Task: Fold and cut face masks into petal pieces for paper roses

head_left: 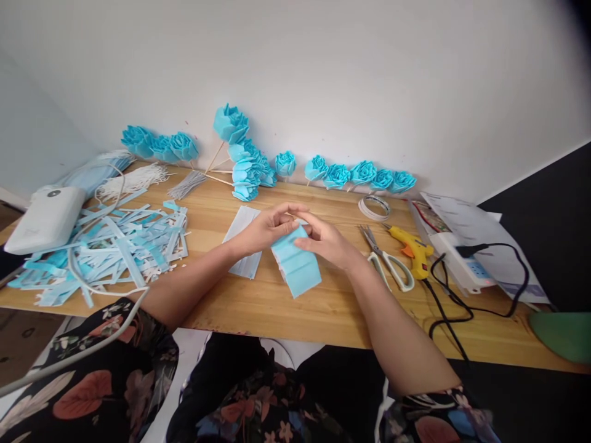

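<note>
A blue pleated face mask (pixel 301 269) hangs from my fingers above the middle of the wooden table, its lower end tilted toward me. My left hand (pixel 264 230) is closed at the mask's upper left edge, thumb on the front. From the other side my right hand (pixel 327 241) pinches the upper right part, with its thumb across the blue face. The fingertips of both hands meet at the top, where the edge is partly hidden. Underneath my left wrist lies a paler flat mask (pixel 246 266) on the tabletop.
Blue flowers (pixel 246 166) on sticks lean along the wall. At left are cut blue strips (pixel 124 246), white cords (pixel 133 180), grey wires (pixel 187 183) and a power bank (pixel 48 216) with a cable. Scissors (pixel 390 261), tape (pixel 373 208), a yellow glue gun (pixel 415 249) and a power strip (pixel 462 264) lie right.
</note>
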`<move>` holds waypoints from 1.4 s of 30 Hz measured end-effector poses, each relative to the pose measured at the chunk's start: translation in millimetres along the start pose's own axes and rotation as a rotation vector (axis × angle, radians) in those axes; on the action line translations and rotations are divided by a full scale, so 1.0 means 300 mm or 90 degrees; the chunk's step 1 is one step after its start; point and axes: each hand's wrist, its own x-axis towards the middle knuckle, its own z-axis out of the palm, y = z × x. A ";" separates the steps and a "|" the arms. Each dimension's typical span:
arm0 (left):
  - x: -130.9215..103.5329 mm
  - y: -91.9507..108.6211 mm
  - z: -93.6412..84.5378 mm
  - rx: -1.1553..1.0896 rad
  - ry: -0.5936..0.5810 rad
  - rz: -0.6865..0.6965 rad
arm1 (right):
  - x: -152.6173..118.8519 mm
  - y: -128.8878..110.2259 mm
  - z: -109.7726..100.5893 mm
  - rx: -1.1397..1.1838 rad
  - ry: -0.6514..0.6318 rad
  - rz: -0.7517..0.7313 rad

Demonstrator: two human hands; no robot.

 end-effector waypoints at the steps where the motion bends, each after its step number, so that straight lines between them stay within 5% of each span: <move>1: 0.002 -0.006 0.001 -0.005 0.011 0.006 | 0.004 0.004 0.011 -0.011 0.022 -0.003; 6: 0.016 -0.025 -0.004 -0.131 0.106 0.003 | 0.014 0.003 0.025 0.012 0.221 -0.054; 10: 0.015 -0.024 0.004 -0.139 0.062 -0.039 | 0.017 -0.003 0.016 0.004 0.332 -0.105; 18: 0.003 -0.006 0.017 -0.007 0.118 -0.040 | 0.015 0.001 0.009 -0.057 0.300 -0.105; 24: -0.008 0.013 0.015 0.037 -0.041 -0.082 | -0.022 -0.062 -0.042 -0.078 0.170 -0.049; 29: -0.007 -0.003 0.014 0.118 -0.081 -0.061 | -0.017 -0.060 -0.033 -0.111 0.118 -0.003; 38: 0.005 -0.007 -0.001 0.235 -0.017 -0.039 | 0.014 -0.014 -0.038 -0.104 0.400 -0.088; 42: 0.008 -0.007 -0.004 0.236 0.044 -0.062 | 0.021 -0.007 -0.052 -0.088 0.467 -0.106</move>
